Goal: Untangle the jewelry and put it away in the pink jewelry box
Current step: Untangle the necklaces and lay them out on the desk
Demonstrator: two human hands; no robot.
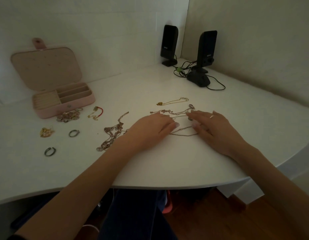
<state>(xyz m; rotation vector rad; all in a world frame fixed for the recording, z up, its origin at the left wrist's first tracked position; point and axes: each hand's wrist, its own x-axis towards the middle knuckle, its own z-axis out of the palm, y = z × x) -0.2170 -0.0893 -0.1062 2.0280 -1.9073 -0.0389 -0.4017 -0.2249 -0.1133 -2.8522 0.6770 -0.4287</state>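
Note:
On the white desk (150, 167), my left hand (150, 127) and my right hand (211, 125) lie flat with straight fingers on a tangle of thin silver chains (178, 115) stretched between them. A gold chain (172, 101) lies just beyond. A thicker silver chain heap (112, 135) sits left of my left hand. The pink jewelry box (63, 99) stands open at the far left, its compartments showing nothing inside. In front of it lie a chain clump (68, 116), a red-and-gold bracelet (95, 112), a gold piece (46, 132) and two rings (74, 133) (50, 151).
Two black speakers (169, 44) (206, 49) and a dark mouse (198, 78) with cables stand in the back corner. The desk's curved front edge runs just above my lap. Walls close in behind and to the right.

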